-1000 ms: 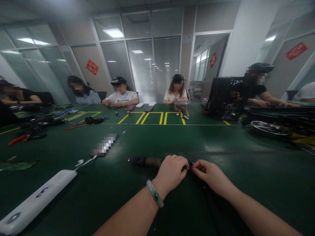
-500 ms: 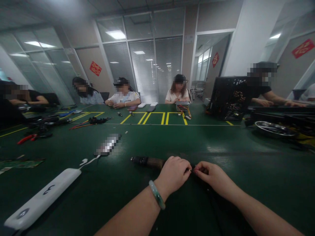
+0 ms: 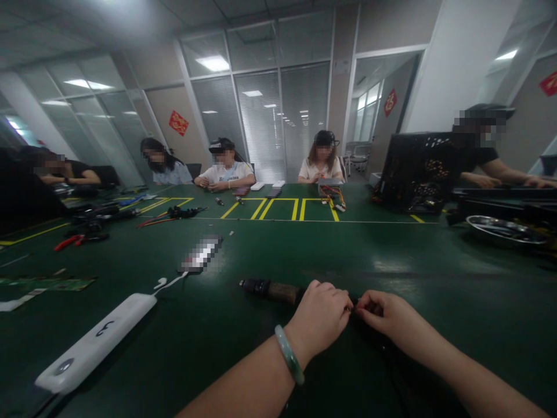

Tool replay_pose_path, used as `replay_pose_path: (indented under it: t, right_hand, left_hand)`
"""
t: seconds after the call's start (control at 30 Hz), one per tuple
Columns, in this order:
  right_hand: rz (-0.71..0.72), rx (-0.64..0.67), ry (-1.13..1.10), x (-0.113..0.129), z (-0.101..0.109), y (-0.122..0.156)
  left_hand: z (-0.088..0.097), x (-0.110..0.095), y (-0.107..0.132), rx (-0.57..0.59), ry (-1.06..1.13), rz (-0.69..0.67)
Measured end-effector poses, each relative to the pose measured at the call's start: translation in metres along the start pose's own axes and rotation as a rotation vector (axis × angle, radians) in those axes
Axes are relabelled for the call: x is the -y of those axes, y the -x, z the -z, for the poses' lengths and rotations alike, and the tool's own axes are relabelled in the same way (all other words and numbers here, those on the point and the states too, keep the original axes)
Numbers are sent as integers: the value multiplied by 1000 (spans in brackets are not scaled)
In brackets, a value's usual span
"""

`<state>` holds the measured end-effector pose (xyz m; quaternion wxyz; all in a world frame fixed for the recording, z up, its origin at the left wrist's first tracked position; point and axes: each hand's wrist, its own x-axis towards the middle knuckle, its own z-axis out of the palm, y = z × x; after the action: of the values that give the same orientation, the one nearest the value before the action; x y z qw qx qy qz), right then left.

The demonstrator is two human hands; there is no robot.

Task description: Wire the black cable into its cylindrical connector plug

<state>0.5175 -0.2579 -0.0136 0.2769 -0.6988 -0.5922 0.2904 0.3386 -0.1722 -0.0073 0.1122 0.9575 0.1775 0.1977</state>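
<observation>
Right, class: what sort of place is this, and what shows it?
Probably an electronics repair or assembly workshop: a green worktable with yellow marked bays, an open computer case, red-handled pliers, and the left hand gripping a brown-handled tool.

A long dark green table point(image 3: 304, 249) with yellow painted lines fills an office. Behind it stand glass partition walls point(image 3: 261, 128) with closed blinds, red diamond-shaped paper signs point(image 3: 178, 123), and glowing white ceiling light panels point(image 3: 213, 62).

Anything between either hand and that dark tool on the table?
Nothing visible. The left hand is closed over the right end of the tool, and the right hand pinches at that same spot. What it pinches is too small to tell.
</observation>
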Motion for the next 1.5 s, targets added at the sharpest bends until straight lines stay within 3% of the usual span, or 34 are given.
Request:
replay_pose_path:
  t: [0.27,0.57,0.83,1.5]
  right_hand:
    - [15,-19,-55,-14,-4,-7]
    - [26,-115,-35,-10,-8,-14]
    - [53,-137,-45,-5,-8,-9]
    - [27,-99,-78,-6,-8,-9]
  left_hand:
    - [-6,2,-5,-2,-57,50]
    - [-10,8,-8,-87,-28,80]
    - [-8,10,-8,-66,-8,85]
    - [-5,9,-8,-65,11,75]
